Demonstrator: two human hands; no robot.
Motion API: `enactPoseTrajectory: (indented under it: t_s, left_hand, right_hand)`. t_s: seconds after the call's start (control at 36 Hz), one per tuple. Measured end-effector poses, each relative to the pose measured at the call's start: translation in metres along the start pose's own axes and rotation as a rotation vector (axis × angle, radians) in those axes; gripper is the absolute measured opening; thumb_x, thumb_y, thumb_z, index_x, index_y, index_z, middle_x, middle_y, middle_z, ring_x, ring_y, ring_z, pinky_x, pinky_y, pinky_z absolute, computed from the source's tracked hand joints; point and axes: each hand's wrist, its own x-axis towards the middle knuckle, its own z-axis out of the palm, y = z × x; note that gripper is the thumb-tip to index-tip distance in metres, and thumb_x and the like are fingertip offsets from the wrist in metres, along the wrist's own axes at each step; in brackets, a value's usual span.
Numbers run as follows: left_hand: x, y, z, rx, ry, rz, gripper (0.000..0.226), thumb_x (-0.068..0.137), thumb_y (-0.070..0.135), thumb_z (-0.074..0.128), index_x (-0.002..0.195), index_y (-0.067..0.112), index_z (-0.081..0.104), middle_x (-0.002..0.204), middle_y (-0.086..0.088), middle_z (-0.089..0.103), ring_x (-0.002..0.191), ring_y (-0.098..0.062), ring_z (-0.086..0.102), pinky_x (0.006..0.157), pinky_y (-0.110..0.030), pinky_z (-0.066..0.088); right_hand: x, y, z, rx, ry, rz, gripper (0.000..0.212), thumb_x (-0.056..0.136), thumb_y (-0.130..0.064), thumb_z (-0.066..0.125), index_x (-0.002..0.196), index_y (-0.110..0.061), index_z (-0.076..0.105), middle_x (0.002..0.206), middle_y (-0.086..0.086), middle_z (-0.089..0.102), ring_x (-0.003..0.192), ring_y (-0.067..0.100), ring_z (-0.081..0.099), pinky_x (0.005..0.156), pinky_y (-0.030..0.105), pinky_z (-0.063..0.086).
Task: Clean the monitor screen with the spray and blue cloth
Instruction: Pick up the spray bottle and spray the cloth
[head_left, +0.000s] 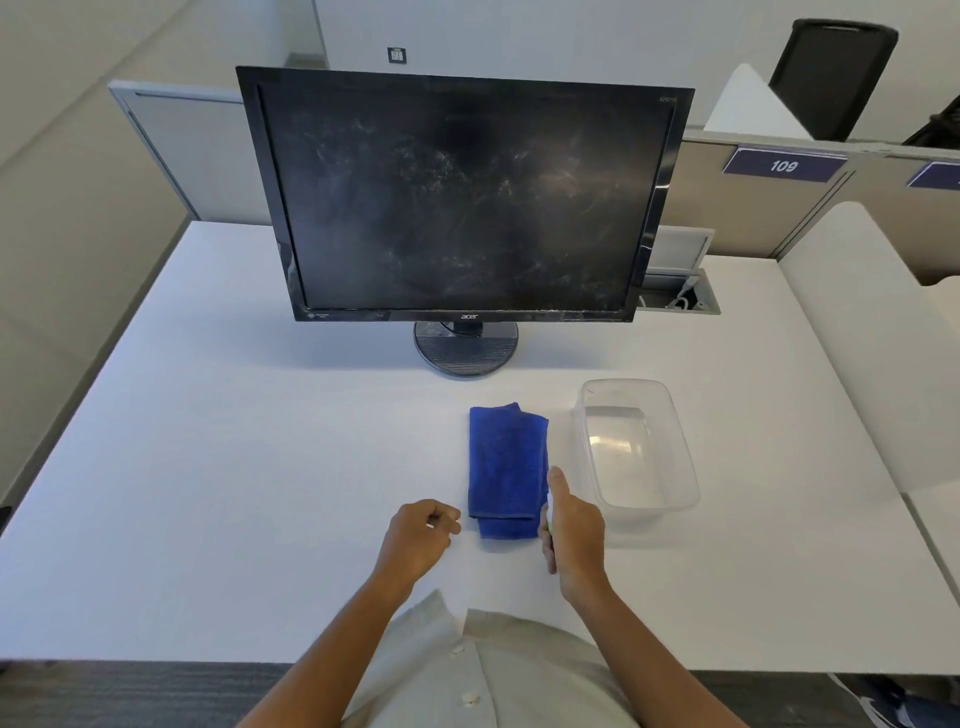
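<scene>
A black monitor (462, 192) stands at the back of the white desk (234, 441), its dark screen covered in smudges and dust. A folded blue cloth (506, 462) lies flat in front of it. My right hand (574, 535) is closed around a small spray bottle (548, 514), of which only a white and green sliver shows, right beside the cloth's near right corner. My left hand (421, 532) hovers just left of the cloth with its fingers curled loosely and nothing in it.
A clear plastic container (670, 452) sits to the right of the cloth. The monitor's round stand (465, 351) is behind the cloth. A cable box (680, 296) is set in the desk at the back right. Partitions border the desk.
</scene>
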Motion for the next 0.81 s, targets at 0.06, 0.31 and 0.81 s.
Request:
enactPoseTrajectory:
  t_s: [0.06,0.31,0.81]
  left_hand:
    - [0.0,0.001,0.001,-0.001,-0.005,-0.003,0.022,0.106,0.015,0.06,0.094,0.028,0.072,0.112,0.002,0.076,0.098,-0.016,0.073,0.077,-0.016,0.053]
    - [-0.004,0.004,0.001,-0.005,-0.009,-0.022,0.02,0.107,0.014,0.057,0.106,0.023,0.075,0.103,0.007,0.078,0.091,-0.013,0.075,0.073,-0.015,0.052]
    - [-0.001,0.006,0.007,-0.019,-0.021,0.006,0.018,0.106,0.016,0.059,0.106,0.025,0.074,0.099,0.01,0.078,0.09,-0.013,0.076,0.088,-0.028,0.062]
  right_hand:
    - [0.003,-0.005,0.0,0.02,0.012,-0.01,0.066,0.099,-0.065,0.051,0.054,-0.018,0.046,0.057,0.007,0.048,0.046,0.019,0.039,0.044,0.03,0.034]
    - [0.012,-0.024,-0.003,0.052,0.024,0.001,0.056,0.1,-0.051,0.048,0.056,-0.017,0.044,0.059,0.008,0.046,0.043,0.018,0.036,0.042,0.029,0.031]
    - [0.017,-0.029,-0.004,0.124,-0.005,0.065,0.055,0.101,-0.055,0.051,0.061,-0.017,0.045,0.059,0.006,0.047,0.042,0.016,0.035,0.04,0.026,0.031]
